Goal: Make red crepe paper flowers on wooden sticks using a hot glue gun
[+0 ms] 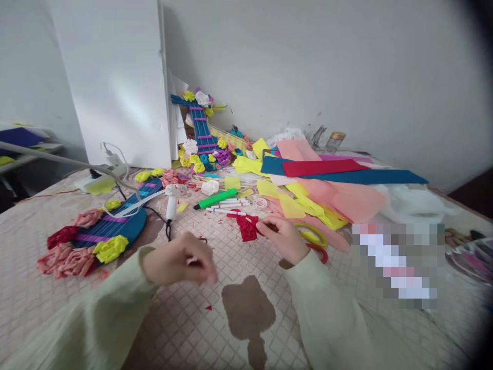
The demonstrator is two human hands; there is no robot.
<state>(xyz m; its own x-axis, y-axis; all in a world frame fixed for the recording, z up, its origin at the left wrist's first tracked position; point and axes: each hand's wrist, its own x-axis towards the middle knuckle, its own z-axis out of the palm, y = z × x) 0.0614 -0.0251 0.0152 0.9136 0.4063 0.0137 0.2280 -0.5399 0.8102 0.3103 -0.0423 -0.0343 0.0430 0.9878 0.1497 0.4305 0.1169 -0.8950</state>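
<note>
My right hand (283,237) rests on the patterned table cover, its fingers pinched on a small red paper flower (247,227) with a thin stick through it. My left hand (180,264) hovers above the cover to the left, blurred by motion, fingers curled; whether it holds anything is unclear. Both arms wear pale green sleeves. Tiny red paper scraps (208,308) lie scattered on the cover between the hands.
A white glue gun (171,202) and a green marker (215,199) lie beyond the hands. A blue guitar-shaped craft with paper flowers (111,226) lies at left; another (201,128) leans on the wall. Coloured paper sheets (331,180) pile at right, with yellow-and-red scissors handles (314,237).
</note>
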